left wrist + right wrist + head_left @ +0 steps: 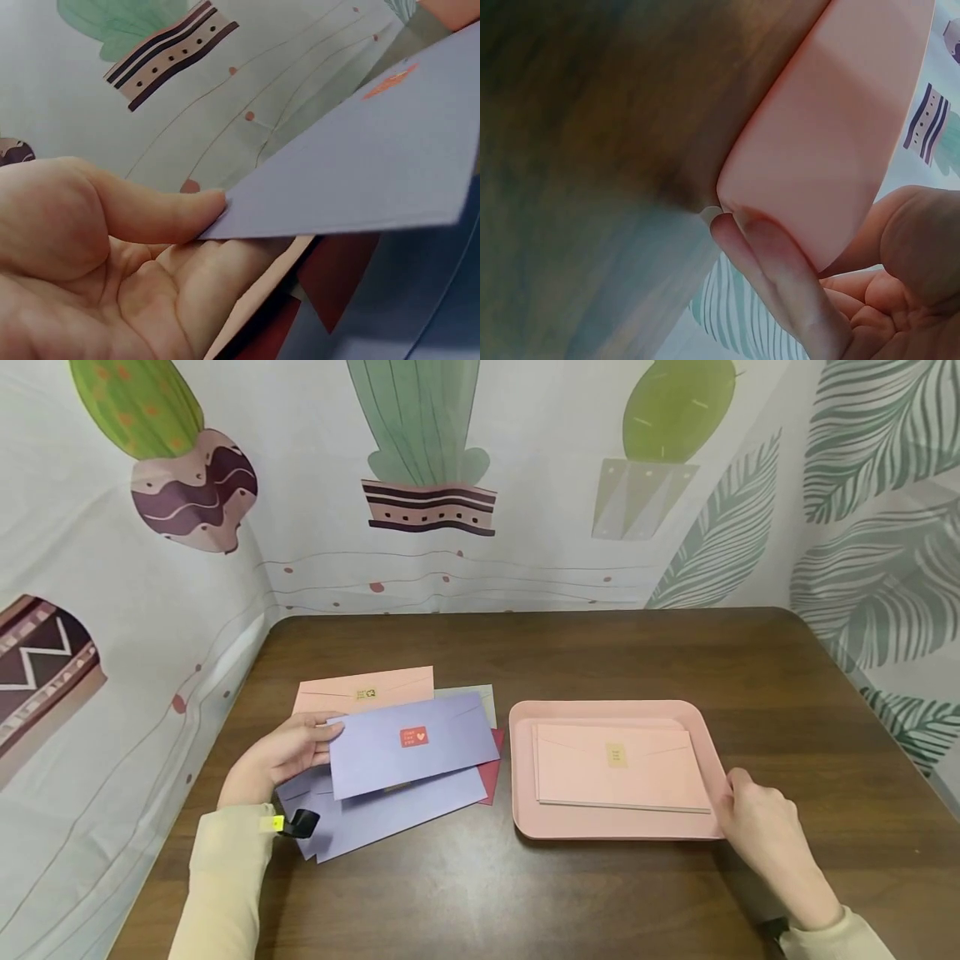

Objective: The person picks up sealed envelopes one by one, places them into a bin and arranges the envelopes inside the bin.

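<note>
My left hand point(296, 747) pinches the left end of a lavender envelope point(375, 768) between thumb and fingers, and the envelope is raised over a loose pile. A red sticker point(413, 737) with a heart marks its flap. The left wrist view shows the thumb point(165, 214) on top of the envelope's edge. At the right, my right hand point(765, 822) grips the near right corner of a pink tray point(600, 827), thumb at the rim and fingers below, as the right wrist view shows. Inside the tray lie stacked envelopes, a pink envelope point(577, 777) with a yellowish sticker uppermost.
Under the held envelope, the pile has another lavender envelope point(405, 822), a pink envelope point(397, 682), a pale grey-green envelope point(484, 697) and a red envelope point(491, 770). The brown table point(450, 902) meets a cactus-print cloth point(540, 552) at the back.
</note>
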The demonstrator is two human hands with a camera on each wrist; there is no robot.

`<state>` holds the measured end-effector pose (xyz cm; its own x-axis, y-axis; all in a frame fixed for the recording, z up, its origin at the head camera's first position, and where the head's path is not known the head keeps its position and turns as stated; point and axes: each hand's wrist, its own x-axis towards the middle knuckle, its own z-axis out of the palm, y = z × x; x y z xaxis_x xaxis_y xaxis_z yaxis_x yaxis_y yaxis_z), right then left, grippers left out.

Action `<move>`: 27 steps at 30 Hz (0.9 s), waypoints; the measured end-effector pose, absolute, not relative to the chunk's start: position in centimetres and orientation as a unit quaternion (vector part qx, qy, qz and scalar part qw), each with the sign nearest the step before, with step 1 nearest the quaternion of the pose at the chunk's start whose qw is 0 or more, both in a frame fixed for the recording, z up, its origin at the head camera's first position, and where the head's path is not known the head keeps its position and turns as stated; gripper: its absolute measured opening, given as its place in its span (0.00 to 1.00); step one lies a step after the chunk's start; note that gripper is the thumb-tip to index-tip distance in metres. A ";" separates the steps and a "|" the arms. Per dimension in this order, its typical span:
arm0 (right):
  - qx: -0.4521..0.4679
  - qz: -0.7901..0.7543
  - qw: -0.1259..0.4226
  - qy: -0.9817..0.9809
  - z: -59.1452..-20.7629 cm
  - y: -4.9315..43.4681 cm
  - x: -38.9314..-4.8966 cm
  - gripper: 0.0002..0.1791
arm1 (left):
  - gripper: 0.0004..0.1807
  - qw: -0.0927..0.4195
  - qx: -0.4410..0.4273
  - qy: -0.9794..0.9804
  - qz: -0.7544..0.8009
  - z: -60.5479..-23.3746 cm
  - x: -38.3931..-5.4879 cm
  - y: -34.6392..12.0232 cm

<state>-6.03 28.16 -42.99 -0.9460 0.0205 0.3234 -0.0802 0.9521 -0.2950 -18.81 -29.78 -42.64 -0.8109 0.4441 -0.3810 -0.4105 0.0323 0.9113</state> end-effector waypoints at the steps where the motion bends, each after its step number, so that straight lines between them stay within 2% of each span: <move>1: 0.016 0.154 0.164 -0.974 -43.0 28.2 -6.0 0.10 | 0.10 0.308 0.016 0.640 0.704 -42.7 -18.7 -29.9; 9: 0.015 0.156 0.159 -0.975 -42.9 28.2 -6.2 0.09 | 0.12 0.313 0.041 0.597 0.738 -42.9 -17.8 -30.5; 19: 0.012 0.160 0.161 -0.974 -42.8 28.2 -6.2 0.10 | 0.20 0.312 0.090 0.551 0.769 -42.4 -17.1 -30.9; 27: 0.012 0.161 0.160 -0.974 -42.9 28.2 -6.2 0.10 | 0.20 0.312 0.113 0.543 0.771 -42.1 -16.9 -30.1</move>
<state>-6.20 28.15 -42.90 -0.9483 0.0288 0.3160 -0.0743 0.9481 -0.3092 -16.91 -30.12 -42.08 -0.7804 0.6032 -0.1649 -0.3585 -0.2155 0.9083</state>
